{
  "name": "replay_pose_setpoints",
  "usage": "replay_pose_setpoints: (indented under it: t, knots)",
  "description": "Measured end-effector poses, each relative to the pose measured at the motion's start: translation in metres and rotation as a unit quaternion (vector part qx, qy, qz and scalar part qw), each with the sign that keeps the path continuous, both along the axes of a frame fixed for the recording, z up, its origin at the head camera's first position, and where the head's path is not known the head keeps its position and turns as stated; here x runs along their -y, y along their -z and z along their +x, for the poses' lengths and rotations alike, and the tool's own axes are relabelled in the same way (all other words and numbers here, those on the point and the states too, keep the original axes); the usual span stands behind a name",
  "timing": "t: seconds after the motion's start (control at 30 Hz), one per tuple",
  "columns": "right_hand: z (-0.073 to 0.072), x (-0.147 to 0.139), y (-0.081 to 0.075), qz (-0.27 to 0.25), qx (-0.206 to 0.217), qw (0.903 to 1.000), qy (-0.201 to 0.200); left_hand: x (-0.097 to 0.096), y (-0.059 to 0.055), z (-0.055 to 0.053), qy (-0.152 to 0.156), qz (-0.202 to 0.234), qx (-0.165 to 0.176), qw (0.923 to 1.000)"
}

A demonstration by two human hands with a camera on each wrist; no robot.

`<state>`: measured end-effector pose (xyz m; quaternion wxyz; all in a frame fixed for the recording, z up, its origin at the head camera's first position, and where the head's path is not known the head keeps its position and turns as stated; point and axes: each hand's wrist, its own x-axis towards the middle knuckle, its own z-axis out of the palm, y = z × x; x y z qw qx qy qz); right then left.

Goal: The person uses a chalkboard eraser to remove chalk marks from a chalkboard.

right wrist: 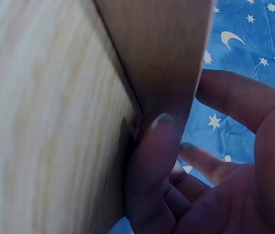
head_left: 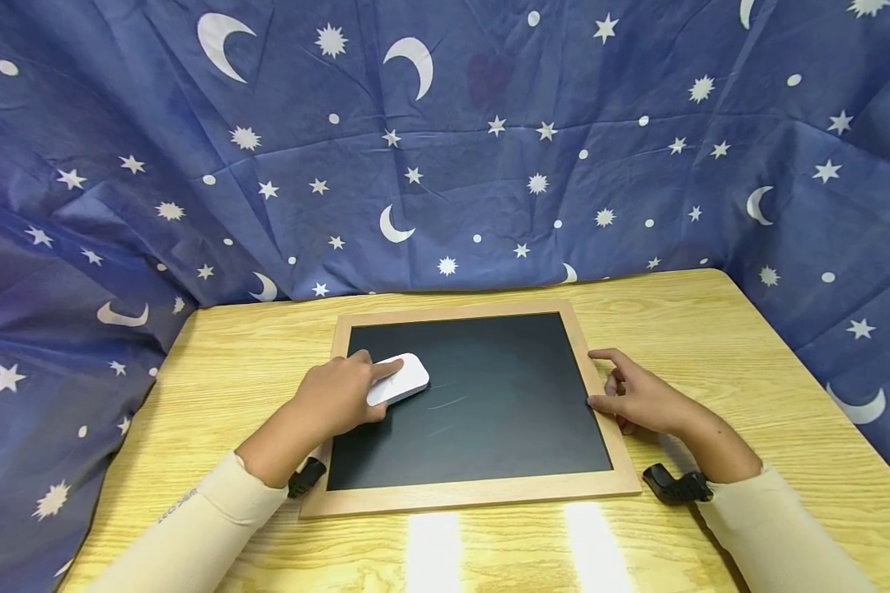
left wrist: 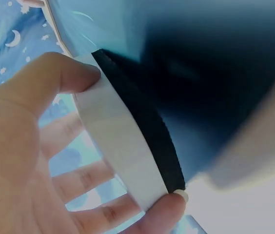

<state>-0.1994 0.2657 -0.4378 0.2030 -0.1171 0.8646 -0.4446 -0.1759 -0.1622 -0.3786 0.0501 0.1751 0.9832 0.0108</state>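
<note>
A black chalkboard in a pale wooden frame lies flat on the table. On its left part my left hand grips a white block eraser, index finger stretched along its top and thumb on the near side. The eraser's black felt layer faces the board in the left wrist view. My right hand holds the frame's right edge, thumb and index finger on the wood, other fingers curled at its side. Faint white strokes mark the board just right of the eraser.
The wood-grain table extends around the board on every side. A blue curtain with moons and stars hangs behind and along both sides. Black wrist straps sit beside the sleeves. Two bright reflections show near the table's front.
</note>
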Motion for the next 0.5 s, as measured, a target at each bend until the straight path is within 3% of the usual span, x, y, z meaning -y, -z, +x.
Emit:
replay_pose_setpoints:
  t: [0.23,0.5]
  knots:
    - [-0.001,-0.002,0.001,0.005,-0.002,1.0,0.001,0.026,0.0,0.01,-0.005,0.021,0.013,0.9997]
    - [0.0,0.001,-0.001,0.001,-0.002,1.0,-0.001,0.037,-0.002,0.01,0.014,0.038,0.022,0.999]
